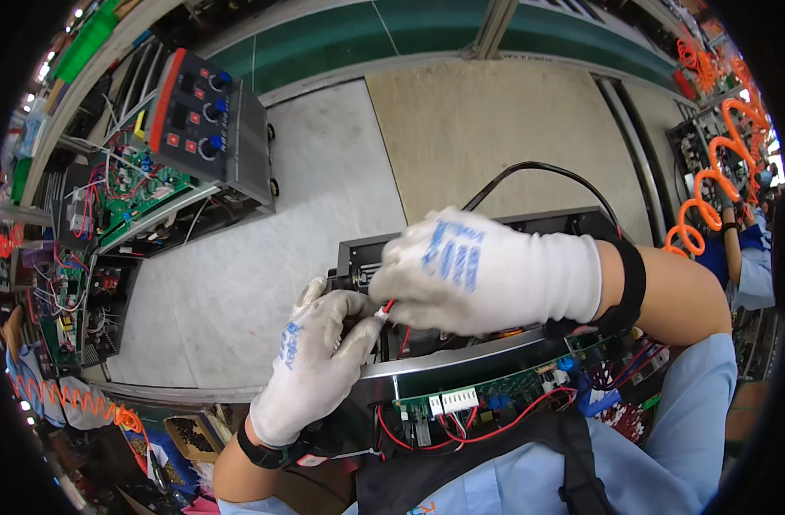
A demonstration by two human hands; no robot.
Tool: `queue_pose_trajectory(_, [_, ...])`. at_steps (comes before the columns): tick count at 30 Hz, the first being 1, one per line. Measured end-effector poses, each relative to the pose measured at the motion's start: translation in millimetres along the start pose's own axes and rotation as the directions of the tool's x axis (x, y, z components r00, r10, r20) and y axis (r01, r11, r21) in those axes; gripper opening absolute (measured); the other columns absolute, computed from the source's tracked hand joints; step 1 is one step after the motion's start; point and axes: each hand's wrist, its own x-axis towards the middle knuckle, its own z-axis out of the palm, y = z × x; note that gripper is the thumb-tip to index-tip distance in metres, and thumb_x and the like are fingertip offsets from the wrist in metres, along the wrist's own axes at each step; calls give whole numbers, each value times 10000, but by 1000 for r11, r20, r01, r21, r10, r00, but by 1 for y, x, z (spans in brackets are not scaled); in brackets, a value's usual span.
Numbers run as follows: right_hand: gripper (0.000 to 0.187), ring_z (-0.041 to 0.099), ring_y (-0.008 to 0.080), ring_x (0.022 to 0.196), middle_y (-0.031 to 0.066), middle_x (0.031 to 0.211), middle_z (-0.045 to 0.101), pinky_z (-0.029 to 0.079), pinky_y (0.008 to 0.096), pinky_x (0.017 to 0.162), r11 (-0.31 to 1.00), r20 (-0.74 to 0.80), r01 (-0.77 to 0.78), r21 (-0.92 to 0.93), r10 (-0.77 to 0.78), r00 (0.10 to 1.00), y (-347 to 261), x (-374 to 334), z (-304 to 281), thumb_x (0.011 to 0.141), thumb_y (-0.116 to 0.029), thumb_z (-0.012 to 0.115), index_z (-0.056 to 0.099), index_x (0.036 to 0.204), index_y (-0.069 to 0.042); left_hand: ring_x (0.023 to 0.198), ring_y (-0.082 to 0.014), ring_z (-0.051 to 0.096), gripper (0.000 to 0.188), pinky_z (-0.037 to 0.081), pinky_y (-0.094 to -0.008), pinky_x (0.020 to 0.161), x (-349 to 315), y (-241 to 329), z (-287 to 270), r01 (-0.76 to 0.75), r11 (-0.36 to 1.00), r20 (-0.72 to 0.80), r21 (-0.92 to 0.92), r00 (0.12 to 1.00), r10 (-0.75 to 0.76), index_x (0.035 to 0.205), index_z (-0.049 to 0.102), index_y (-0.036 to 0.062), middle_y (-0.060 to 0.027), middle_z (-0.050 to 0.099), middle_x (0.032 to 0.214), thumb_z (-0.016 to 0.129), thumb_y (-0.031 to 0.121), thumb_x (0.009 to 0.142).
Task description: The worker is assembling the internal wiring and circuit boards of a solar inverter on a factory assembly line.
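Observation:
Both my hands wear white gloves with blue print and meet over an open dark metal chassis (354, 257). My left hand (311, 369) is closed, thumb and fingers pinching a small white connector (381, 315) on a red wire (390, 305). Just above it, my right hand (461, 275) reaches across the chassis with curled fingers closed on the same red wire; its fingertips are partly hidden. Along the chassis's near side runs a green circuit board (495, 393) with a white multi-pin socket (454, 401) and red and white wires. A black cable (547, 167) arches behind my right hand.
At the left stands another opened unit with a dark front panel (195, 120), blue knobs and exposed boards. Orange coiled hoses (718, 163) hang at the right. A bin of small parts (193, 436) sits lower left. Metal rails (637, 154) border the bench; a co-worker's arm (734, 249) shows far right.

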Motion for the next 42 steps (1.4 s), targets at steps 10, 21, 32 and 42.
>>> queue_pose_trajectory(10, [162, 625, 303, 713, 111, 714, 609, 488, 391, 634, 801, 651, -405, 442, 24, 758, 43, -12, 1, 814, -186, 618, 609, 748, -39, 538, -216, 538, 156, 440, -344, 789, -15, -4, 4, -93, 986, 165, 141, 984, 70, 726, 716, 66, -47, 593, 575, 676, 167, 614])
queue_pose_trajectory(21, [253, 655, 195, 761, 51, 930, 650, 528, 313, 665, 861, 220, -6, 508, -123, 968, 45, -48, 49, 921, -230, 522, 591, 1119, -90, 423, -110, 442, 219, 445, -309, 800, -15, -17, 4, -276, 961, 240, 16, 934, 264, 815, 716, 50, 6, 662, 648, 690, 267, 817])
queue_pose_trajectory(32, [295, 655, 207, 779, 57, 966, 651, 539, 350, 683, 948, 227, 265, 176, -301, 926, 26, -64, 75, 916, -238, 512, 586, 1153, -79, 435, -86, 439, 434, 486, -348, 786, -24, -28, 16, -404, 915, 98, -3, 910, 402, 648, 675, 118, 53, 508, 473, 767, 542, 633])
queue_pose_trajectory(42, [334, 655, 217, 795, 63, 999, 651, 549, 384, 700, 925, 252, 380, -7, -367, 896, 20, -65, 87, 913, -246, 503, 581, 1184, -68, 436, -87, 455, 400, 490, -349, 796, -22, -27, 12, -385, 922, 140, -30, 912, 385, 651, 668, 111, 36, 525, 478, 816, 480, 603])
